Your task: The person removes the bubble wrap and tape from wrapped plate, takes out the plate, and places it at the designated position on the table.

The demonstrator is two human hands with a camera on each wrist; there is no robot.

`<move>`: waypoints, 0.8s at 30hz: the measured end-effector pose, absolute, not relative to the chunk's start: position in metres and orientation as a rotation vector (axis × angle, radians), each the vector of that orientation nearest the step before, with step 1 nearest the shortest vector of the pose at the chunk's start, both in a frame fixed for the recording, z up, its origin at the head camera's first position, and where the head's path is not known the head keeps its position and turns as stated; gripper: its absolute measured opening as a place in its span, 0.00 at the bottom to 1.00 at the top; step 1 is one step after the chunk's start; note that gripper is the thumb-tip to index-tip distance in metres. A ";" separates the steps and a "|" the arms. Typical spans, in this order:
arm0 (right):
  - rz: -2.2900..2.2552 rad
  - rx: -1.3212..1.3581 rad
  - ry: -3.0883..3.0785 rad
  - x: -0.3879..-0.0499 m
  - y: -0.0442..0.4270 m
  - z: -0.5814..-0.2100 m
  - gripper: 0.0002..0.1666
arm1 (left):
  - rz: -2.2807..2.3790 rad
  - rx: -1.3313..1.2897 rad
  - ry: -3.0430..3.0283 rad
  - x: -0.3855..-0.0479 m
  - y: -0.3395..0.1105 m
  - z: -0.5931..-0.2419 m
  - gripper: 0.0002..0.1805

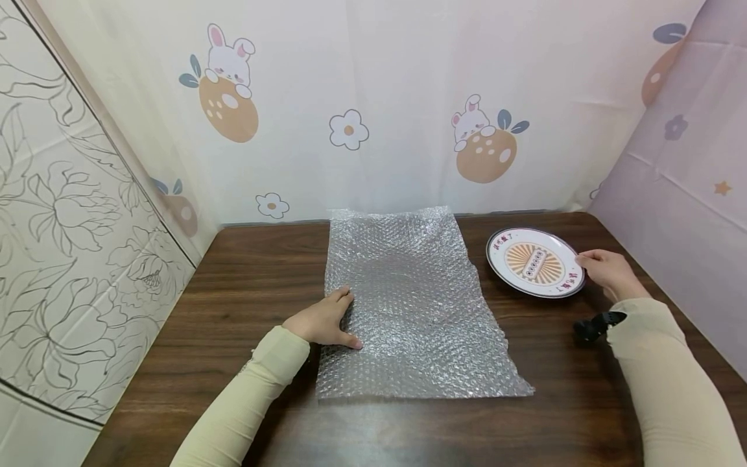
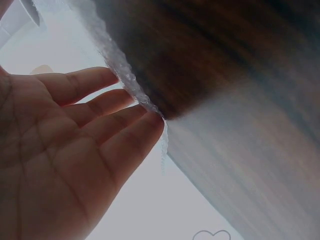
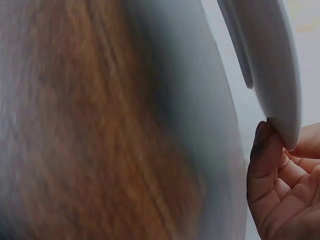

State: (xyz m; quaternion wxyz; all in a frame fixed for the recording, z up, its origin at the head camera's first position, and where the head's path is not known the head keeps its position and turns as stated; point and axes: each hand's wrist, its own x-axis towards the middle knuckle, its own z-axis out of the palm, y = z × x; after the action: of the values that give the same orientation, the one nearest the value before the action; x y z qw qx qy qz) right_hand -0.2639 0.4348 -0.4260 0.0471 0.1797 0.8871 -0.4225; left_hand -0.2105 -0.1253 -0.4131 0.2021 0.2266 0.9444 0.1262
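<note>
A sheet of clear bubble wrap [image 1: 408, 305] lies spread flat across the middle of the table. My left hand [image 1: 327, 321] rests at its left edge, and in the left wrist view the nearly straight fingers [image 2: 132, 145] touch that edge. On the right, a round white plate [image 1: 504, 275] has a dark rim, an orange sunburst and red lettering. My right hand [image 1: 609, 271] pinches the plate's right rim between thumb and fingers. The right wrist view shows the plate's underside [image 3: 275, 65] with its foot ring, and the thumb and fingers meeting at the rim.
The dark wooden table [image 1: 245, 272] runs back to a white curtain [image 1: 397, 65] printed with rabbits and flowers. A patterned white panel [image 1: 76, 207] borders the left side, and another curtain [image 1: 694, 194] hangs along the right. A black strap [image 1: 598, 324] is at the right wrist.
</note>
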 end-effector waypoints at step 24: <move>-1.252 0.556 2.731 -0.259 0.454 -0.438 0.29 | 0.366 0.622 2.630 -0.210 -0.125 -0.414 0.58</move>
State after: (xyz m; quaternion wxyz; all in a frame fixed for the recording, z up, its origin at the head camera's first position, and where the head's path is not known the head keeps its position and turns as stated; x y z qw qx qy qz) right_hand -0.2594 0.4541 -0.4385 0.0431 0.1818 0.8930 -0.4095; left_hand -0.2103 -0.1254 -0.4143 0.2056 0.2230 0.9438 0.1313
